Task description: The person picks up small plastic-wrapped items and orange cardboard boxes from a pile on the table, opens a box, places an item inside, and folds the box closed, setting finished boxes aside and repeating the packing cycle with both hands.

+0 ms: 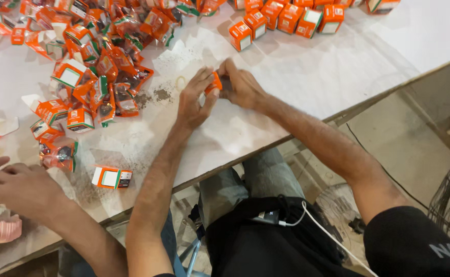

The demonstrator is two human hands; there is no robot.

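1. A black garment [266, 246] with a white cable [332, 241] across it fills the foreground at the person's lap, nearest the camera.
2. A wide white table [348, 66], dusted with grey grit, spans the scene.
3. A heap of orange-and-green cardboard packets and flattened cartons [96, 56] spreads over the table's far left; a row of folded orange boxes [286, 20] lines the far edge.
4. A co-worker's hand [14, 187] rests at the near left edge, close to one closed orange box [111, 177].
5. The person's left hand [194, 100] and right hand [241, 86] meet at mid-table, fingers curled inward, together pinching a small orange carton [213, 82] just above the tabletop.
6. A thin rubber band [181, 82] lies just left of the left hand.
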